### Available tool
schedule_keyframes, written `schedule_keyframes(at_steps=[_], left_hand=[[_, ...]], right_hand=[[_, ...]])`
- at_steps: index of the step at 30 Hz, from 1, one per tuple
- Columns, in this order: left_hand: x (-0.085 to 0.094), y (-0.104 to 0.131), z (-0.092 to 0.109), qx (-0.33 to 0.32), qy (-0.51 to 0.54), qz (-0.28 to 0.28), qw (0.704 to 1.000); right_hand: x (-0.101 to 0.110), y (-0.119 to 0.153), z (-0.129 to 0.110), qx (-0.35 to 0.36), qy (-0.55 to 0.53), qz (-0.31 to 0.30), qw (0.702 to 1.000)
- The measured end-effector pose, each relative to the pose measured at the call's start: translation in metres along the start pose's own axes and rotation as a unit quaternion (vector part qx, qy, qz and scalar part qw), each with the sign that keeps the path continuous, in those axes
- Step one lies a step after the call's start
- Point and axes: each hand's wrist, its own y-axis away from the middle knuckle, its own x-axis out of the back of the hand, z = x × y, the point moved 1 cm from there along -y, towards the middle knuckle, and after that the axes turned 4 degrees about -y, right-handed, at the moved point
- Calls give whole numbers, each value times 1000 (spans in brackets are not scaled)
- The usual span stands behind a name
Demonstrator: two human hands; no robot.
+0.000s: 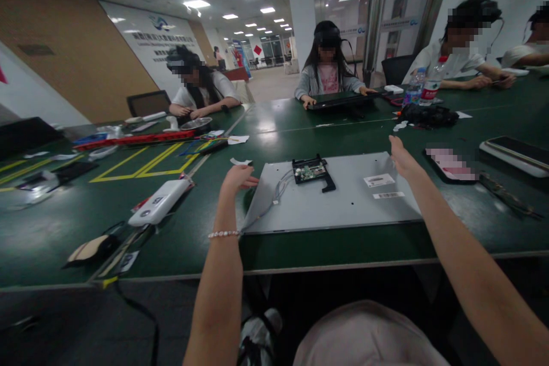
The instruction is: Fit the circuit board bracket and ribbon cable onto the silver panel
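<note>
A flat grey display panel (319,206) lies back side up on the green table in front of me. A small green circuit board in a black bracket (309,170) sits near its far edge, with thin grey cables (281,186) running left. White labels (380,180) are stuck on its right part. My left hand (240,177) is at the panel's left edge, fingers stretched out towards it. My right hand (401,154) stands at the far right corner with its fingers straight and the palm turned to the edge. Whether either hand touches the panel I cannot tell.
A white power bank (160,203) and a computer mouse (95,249) lie left. On the right are a phone (450,164), a white-and-black device (517,154), black cables (429,116) and bottles (431,86). Across the table, a person holds a dark panel (343,102); other people sit nearby.
</note>
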Motion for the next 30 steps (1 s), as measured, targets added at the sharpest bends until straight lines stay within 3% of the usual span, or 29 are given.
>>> schedule_keyframes(at_steps=[6,16,24,30], left_hand=[[-2,10,8,-11,2,-12,1000],[-7,5,9,-30,-15,-6,999],[-9,14,15,-28,-8,-16,999],[-15,13,17,-48,-3,-15,999]], right_hand=[[2,-6,8,-26,-14,40,999],[3,3,5,-9,8,36,999],[8,8,2,-14,30,52,998],[2,7,10,22,159,16,987]])
